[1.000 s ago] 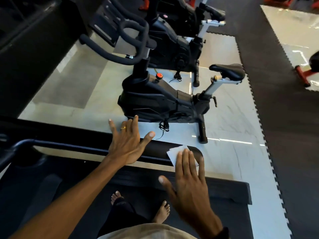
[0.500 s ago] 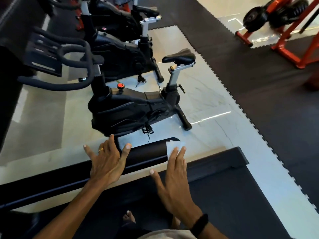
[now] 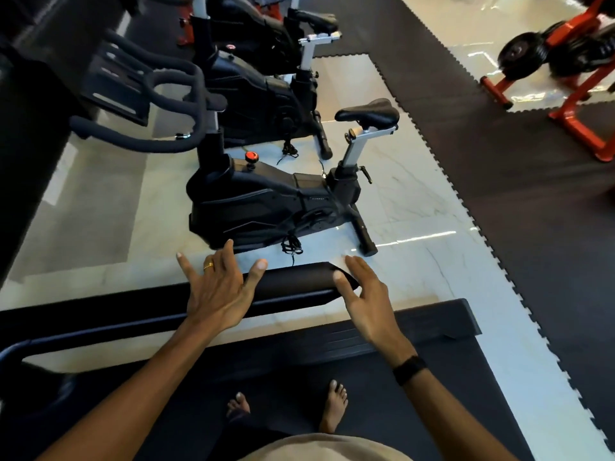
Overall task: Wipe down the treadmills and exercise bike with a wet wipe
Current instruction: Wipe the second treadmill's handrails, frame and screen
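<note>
While bare feet stand on the treadmill belt, the left hand rests spread and flat on the padded handrail. At the rail's end, the right hand presses straight fingers over the wet wipe, a white corner showing past the fingertips. Beyond stands the exercise bike.

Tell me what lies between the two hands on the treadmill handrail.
In the head view, only a bare stretch of the black padded handrail lies between the left hand and the right hand; nothing rests on it.
</note>
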